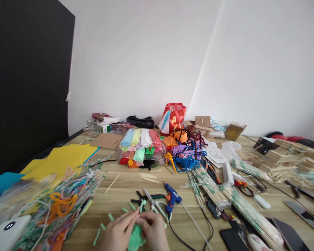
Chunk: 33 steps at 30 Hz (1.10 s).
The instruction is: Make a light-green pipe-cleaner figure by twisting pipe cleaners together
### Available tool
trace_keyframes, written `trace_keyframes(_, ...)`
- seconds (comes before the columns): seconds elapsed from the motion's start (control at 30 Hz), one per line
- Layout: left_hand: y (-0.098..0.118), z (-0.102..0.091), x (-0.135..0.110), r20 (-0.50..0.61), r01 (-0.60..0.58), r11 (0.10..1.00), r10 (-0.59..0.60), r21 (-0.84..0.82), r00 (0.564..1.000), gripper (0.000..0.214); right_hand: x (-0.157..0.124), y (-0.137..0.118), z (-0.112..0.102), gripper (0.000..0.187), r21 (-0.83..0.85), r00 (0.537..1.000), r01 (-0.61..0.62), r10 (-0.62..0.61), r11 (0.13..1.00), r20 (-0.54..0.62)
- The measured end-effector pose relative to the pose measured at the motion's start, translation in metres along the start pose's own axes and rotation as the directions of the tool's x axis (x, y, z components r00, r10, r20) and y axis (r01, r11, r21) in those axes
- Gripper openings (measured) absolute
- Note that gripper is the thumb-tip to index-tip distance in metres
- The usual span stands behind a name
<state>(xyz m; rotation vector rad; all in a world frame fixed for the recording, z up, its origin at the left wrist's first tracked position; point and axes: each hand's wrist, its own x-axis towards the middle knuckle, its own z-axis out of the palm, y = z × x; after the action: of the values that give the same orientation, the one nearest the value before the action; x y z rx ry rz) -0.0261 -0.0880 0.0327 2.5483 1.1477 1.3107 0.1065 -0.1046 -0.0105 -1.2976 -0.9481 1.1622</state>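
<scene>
My left hand [120,229] and my right hand [153,228] meet at the bottom centre, fingertips pinched together. Between them is a mint-green fuzzy pipe-cleaner piece [136,240], with a curled green end [143,204] sticking up past the fingers. Part of the piece is hidden by the hands. Short green pipe-cleaner lengths [96,237] lie left of my left hand. Just beyond the fingers lie white-handled scissors [157,205] and a black-handled cutting tool [139,198], partly overlapping. A blue glue gun [172,197] rests to the right of the scissors.
Bagged pipe cleaners [142,148] and a tangle of coloured pipe-cleaner work [185,150] are farther back. Wrapped sticks [253,212], pliers [211,172] and a phone [288,233] lie right. Yellow sheets [60,158], loose pipe cleaners [64,204] and a white power bank [9,233] lie left.
</scene>
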Motion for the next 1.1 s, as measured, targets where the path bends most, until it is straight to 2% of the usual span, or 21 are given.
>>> trace_keyframes(0.13, -0.001, -0.001, 0.000, 0.022, 0.027, 0.999, -0.027, -0.019, 0.999, 0.032, 0.000, 0.006, 0.000, 0.042, 0.044, 1.000, 0.005, -0.006, 0.999, 0.022)
trace_keyframes(0.43, 0.000, 0.002, -0.001, 0.000, 0.006, 1.000, -0.006, -0.003, 1.000, 0.031, -0.003, 0.000, -0.005, 0.029, -0.173, 0.978, 0.200, -0.207, 0.964, -0.025)
trace_keyframes(0.53, -0.001, 0.002, 0.000, 0.006, 0.019, 1.000, -0.019, 0.015, 1.000, 0.029, -0.003, 0.003, -0.005, 0.033, -0.171, 0.981, 0.186, -0.194, 0.968, -0.029)
trace_keyframes(0.7, -0.008, -0.001, -0.002, 0.059, 0.065, 0.997, -0.067, 0.040, 0.996, 0.027, -0.002, 0.009, -0.004, 0.037, -0.055, 0.989, 0.135, -0.138, 0.989, -0.061)
trace_keyframes(0.8, -0.014, -0.006, -0.004, 0.173, 0.087, 0.996, -0.089, 0.020, 0.981, 0.024, -0.002, 0.010, -0.005, 0.041, 0.017, 0.994, 0.079, -0.077, 0.997, -0.071)
trace_keyframes(0.93, -0.017, -0.013, -0.008, 0.411, 0.143, 0.987, -0.098, -0.079, 0.906, 0.014, 0.000, 0.010, -0.007, 0.042, 0.042, 0.996, 0.060, -0.057, 0.997, -0.072)
trace_keyframes(1.0, -0.016, -0.015, -0.010, 0.476, 0.186, 0.977, -0.115, -0.106, 0.872, 0.013, 0.001, 0.011, -0.008, 0.042, 0.027, 0.994, 0.074, -0.072, 0.997, -0.085)
trace_keyframes(1.1, -0.013, -0.014, -0.011, 0.516, 0.230, 0.966, -0.136, -0.121, 0.846, 0.015, 0.003, 0.011, -0.007, 0.041, -0.010, 0.989, 0.119, -0.119, 0.993, -0.088)
